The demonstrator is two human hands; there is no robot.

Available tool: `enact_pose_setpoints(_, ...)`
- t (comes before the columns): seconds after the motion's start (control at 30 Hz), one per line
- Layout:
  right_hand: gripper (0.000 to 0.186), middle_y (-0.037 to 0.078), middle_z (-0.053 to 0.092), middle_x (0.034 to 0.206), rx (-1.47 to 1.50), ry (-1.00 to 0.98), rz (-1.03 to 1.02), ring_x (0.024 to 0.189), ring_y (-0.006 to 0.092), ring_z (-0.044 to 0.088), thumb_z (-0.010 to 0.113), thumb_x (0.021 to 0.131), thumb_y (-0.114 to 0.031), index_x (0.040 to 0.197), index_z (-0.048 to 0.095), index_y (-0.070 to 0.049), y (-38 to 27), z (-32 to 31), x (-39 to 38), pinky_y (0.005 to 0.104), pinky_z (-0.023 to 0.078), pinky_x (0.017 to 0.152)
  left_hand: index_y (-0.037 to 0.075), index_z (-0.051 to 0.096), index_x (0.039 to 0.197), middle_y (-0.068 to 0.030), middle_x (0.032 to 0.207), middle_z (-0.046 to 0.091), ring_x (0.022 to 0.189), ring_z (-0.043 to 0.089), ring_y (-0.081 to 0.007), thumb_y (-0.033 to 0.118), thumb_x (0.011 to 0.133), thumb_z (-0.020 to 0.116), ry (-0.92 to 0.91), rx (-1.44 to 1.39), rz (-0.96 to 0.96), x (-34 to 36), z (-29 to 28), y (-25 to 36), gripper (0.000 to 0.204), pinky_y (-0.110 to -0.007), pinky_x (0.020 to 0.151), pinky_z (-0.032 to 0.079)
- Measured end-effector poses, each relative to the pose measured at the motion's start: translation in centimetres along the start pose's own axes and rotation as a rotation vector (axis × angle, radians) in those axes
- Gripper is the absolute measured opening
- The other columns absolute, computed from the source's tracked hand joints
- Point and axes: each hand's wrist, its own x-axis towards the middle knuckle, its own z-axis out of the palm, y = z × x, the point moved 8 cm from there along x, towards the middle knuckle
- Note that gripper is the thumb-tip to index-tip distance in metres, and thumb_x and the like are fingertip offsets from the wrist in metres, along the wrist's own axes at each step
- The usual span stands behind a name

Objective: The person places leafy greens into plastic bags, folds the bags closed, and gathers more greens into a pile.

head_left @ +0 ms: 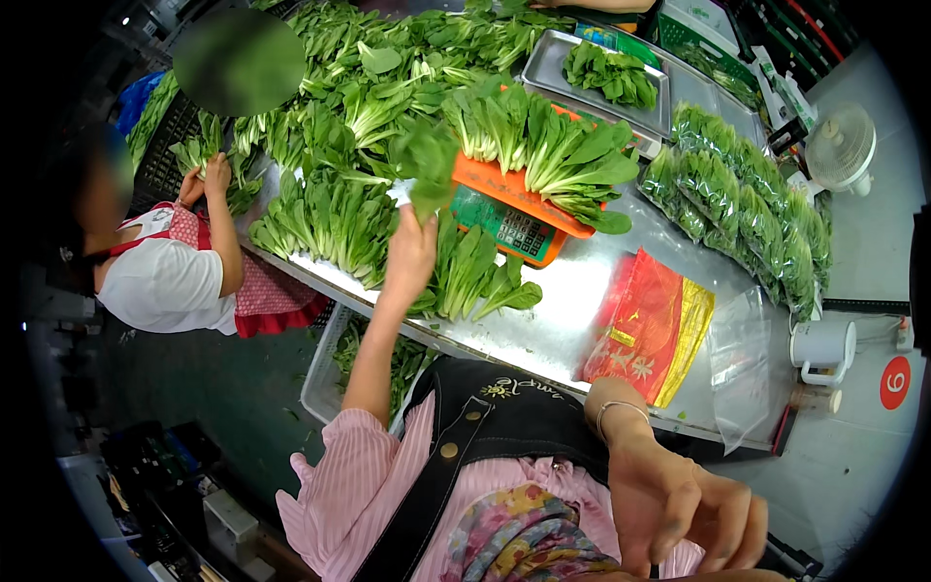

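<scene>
My left hand (412, 250) is closed around the stems of a small bunch of leafy greens (427, 170), raised above the table and smeared by motion. Beside it stands an orange scale (550, 250) with a keypad; its orange tray (495, 180) carries several bunches of greens (558, 155). More greens lie in rows left of my hand (325, 223) and just right of my wrist (470, 276). My right hand (689, 509) is near my chest, close to the camera, fingers curled inward; what they pinch, if anything, is hidden at the lower edge.
A metal table (553, 335) bears a large heap of greens (388, 58), a metal tray (541, 63), bagged greens (747, 194), a red-yellow bag (645, 330) and clear plastic bags (742, 359). A co-worker (170, 281) handles greens at left. A white basket (325, 373) stands below the edge.
</scene>
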Motion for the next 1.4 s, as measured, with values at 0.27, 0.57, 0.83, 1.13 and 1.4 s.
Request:
enact_pose_setpoints(0.27,0.048,0.003,0.042,0.114,-0.146,0.103,-0.178,0.107,0.0142,0.046,0.067,0.067,0.005,0.110,0.050,-0.006,-1.1,0.4,-1.1,0.0281,0.056,0.073,-0.001,0.043,0.103,-0.0189,0.087,0.055,0.085,0.055,-0.0380,0.013,0.080,0.061,-0.154,0.359,0.100,-8.8,7.8,-1.7,0.033,-0.045,0.071,0.047)
enact_pose_setpoints(0.57,0.030,0.001,0.048,0.109,-0.165,0.208,-0.203,0.101,0.0121,0.049,0.068,0.072,-0.011,0.099,0.054,-0.008,-1.5,0.4,-0.5,0.0295,0.051,0.074,0.001,0.048,0.099,-0.0164,0.093,0.056,0.089,0.056,-0.0360,0.022,0.070,0.073,-0.340,0.597,0.183,-10.2,10.7,-3.2,0.044,-0.043,0.068,0.049)
enact_pose_setpoints(0.83,0.015,0.006,0.060,0.084,-0.597,0.063,0.629,0.069,0.0205,0.059,0.058,0.078,-0.012,0.090,0.058,-0.002,1.3,-4.7,-6.3,0.0311,0.048,0.062,-0.003,0.059,0.100,-0.0126,0.077,0.063,0.068,0.060,-0.0212,0.025,0.081,0.067,-0.150,-0.109,-0.002,-0.8,4.5,-1.2,0.036,-0.032,0.062,0.048)
enact_pose_setpoints(1.13,0.048,0.017,0.062,0.066,-1.456,0.221,1.500,0.066,0.0330,0.062,0.053,0.088,-0.045,0.086,0.063,0.002,9.6,-22.3,-24.0,0.0402,0.047,0.062,-0.014,0.052,0.103,-0.0293,0.099,0.060,0.093,0.061,-0.0360,0.064,0.067,0.068,-0.119,0.148,-0.157,16.5,7.9,-1.4,0.088,-0.041,0.080,0.048)
enact_pose_setpoints(1.4,0.041,0.020,0.061,0.067,-1.545,0.226,1.341,0.067,0.0389,0.060,0.061,0.083,-0.037,0.084,0.052,0.003,12.5,-24.6,-24.0,0.0454,0.046,0.062,-0.001,0.044,0.108,-0.0304,0.122,0.040,0.110,0.042,-0.0427,0.049,0.069,0.074,0.155,0.183,-0.061,15.1,8.9,1.7,0.070,-0.049,0.087,0.040)
